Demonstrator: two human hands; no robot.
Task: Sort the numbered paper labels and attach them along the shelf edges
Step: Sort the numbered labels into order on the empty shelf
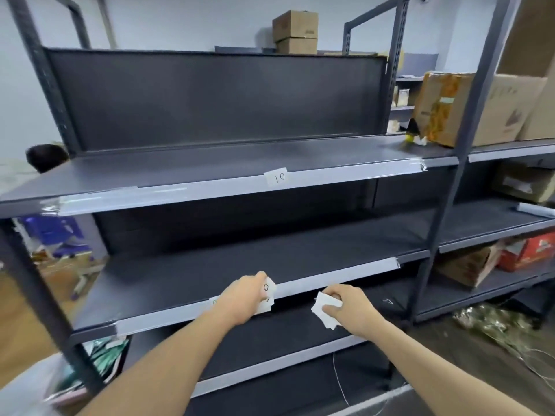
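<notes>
Thin, floppy paper labels (268, 291) – feather-light, crease easily. Left hand (244, 298) pinched on them at mid-frame shelf edge (336, 276); right hand (350, 306) clamped on spare stack (326, 309) – best gripped by edges, pressed flat

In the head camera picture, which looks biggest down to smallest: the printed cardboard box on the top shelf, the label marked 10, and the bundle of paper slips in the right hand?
1. Printed cardboard box, clearly largest.
2. Bundle of paper slips in the right hand.
3. Label marked 10.

The slips sit nearer the camera, so the last two are uncertain.
</notes>
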